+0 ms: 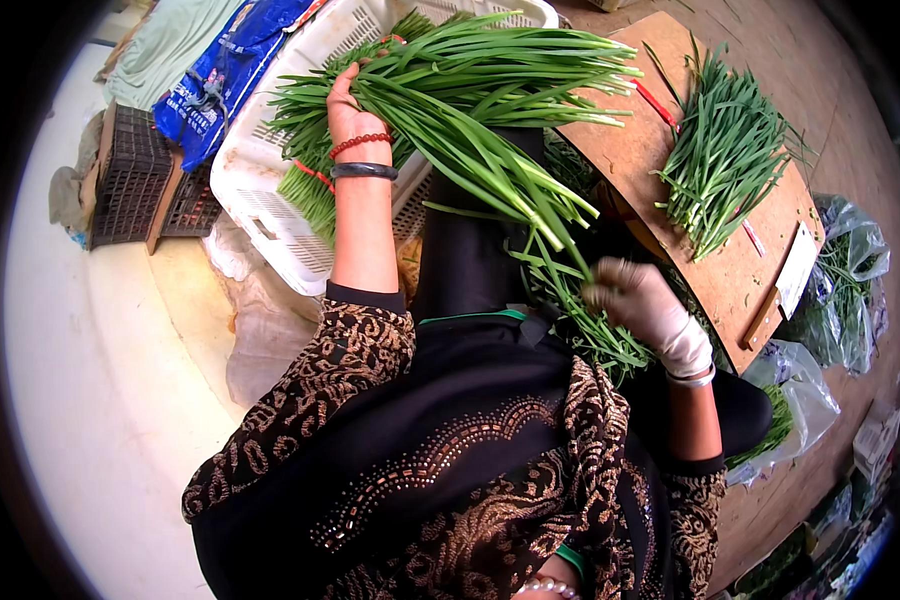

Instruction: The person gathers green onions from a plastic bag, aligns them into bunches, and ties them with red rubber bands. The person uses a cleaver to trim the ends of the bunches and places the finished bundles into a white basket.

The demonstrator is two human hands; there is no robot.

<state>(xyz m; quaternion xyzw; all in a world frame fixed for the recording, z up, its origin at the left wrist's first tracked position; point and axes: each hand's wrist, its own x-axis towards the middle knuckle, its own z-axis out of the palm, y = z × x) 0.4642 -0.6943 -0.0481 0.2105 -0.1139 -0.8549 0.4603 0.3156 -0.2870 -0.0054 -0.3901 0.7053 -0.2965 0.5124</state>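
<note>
My bare left hand (354, 112), with a red bead bracelet and a dark bangle at its wrist, grips a large bunch of long green garlic chives (487, 82), pale cut ends towards the right. My right hand (630, 296), in a whitish glove and slightly blurred, is at a green leaf below the bunch's ends; whether its fingers pinch it is unclear. Loose chive leaves (592, 330) lie under it beside my lap. Another pile of chives (727, 150) rests on a brown board (727, 307), near a cleaver (784, 289) with a wooden handle.
A white plastic crate (251, 217) at the upper left holds bundles of thin green stalks (307, 199) with red ties. Dark slatted crates (131, 176) and a blue printed bag (221, 75) stand beyond it. Plastic bags of greens (844, 300) sit right of the board. Red strips (654, 103) lie on the board.
</note>
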